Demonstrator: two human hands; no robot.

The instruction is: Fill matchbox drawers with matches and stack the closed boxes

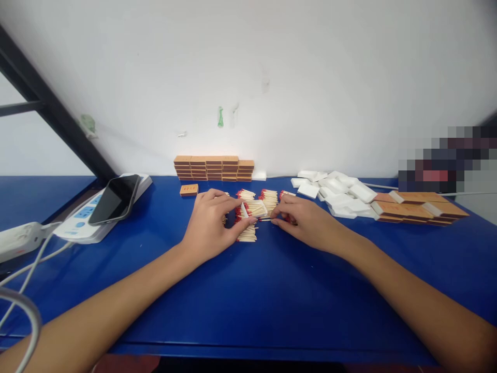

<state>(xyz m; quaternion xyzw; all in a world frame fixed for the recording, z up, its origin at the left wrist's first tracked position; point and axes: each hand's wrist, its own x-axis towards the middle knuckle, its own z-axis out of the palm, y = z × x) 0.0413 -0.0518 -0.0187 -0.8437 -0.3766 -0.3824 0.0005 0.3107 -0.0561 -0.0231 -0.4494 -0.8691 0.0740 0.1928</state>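
Note:
My left hand (212, 223) grips a small white matchbox tray (256, 209) partly filled with red-tipped matches, fingers curled round its near side. My right hand (303, 217) rests just right of the tray, fingertips pinched on a few matches at the tray's edge. Loose piles of red-tipped matches (267, 197) lie on the blue table (272, 290) behind and under both hands; another bunch (247, 235) lies below the tray.
A stack of brown matchboxes (213, 168) lines the wall, one single box (189, 189) in front. White empty trays (337, 191) and brown sleeves (419, 204) lie right. A phone (114, 199) sits on a power strip (83, 217) at left, with cables.

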